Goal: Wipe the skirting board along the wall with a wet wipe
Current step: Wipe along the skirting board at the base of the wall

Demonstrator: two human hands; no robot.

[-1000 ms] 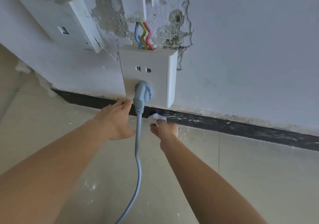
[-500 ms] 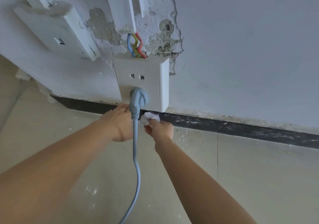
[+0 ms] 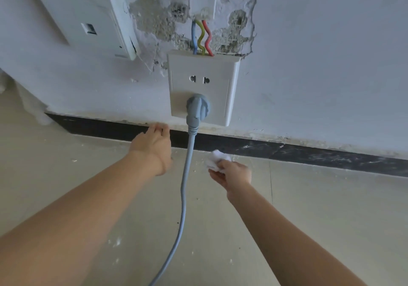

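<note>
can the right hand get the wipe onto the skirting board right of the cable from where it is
Probably yes: the right hand holds the wipe just below the skirting board, and the cable hangs off to its left, out of the way.

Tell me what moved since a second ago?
The right hand, gripping the crumpled wipe, slid right along the black skirting board, away from the blue cable; the wipe now looks just off the board. The left hand kept its fingertips on the board's top edge. The plug stayed in the socket.
</note>
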